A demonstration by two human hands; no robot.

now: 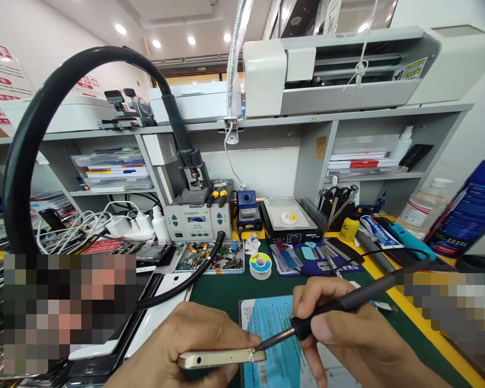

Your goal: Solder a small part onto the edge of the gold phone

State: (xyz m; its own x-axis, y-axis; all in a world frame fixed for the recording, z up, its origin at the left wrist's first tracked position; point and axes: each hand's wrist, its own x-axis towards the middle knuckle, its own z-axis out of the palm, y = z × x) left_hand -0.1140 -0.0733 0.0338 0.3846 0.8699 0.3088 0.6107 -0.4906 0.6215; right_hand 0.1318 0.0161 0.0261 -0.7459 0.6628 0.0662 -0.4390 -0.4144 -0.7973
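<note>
My left hand [206,337] is wrapped round a thin gold-edged phone [220,358], which it holds edge-on with a small round hole showing on the near side. In my right hand [343,334] is a black soldering iron [347,299], gripped like a pen. The iron's tip points down and left and meets the phone's edge near its right end, close to my left fingertips. A small shiny spot shows where they meet. Beneath both hands lies a blue and white printed sheet [275,312] on the green mat [214,293].
Behind the hands are a solder spool [261,266], a tray of small parts [210,257], a hot-air station [200,221] and a blue soldering station [248,210]. The station's thick black hose [186,285] crosses at left. A yellow bottle [349,227] stands at right.
</note>
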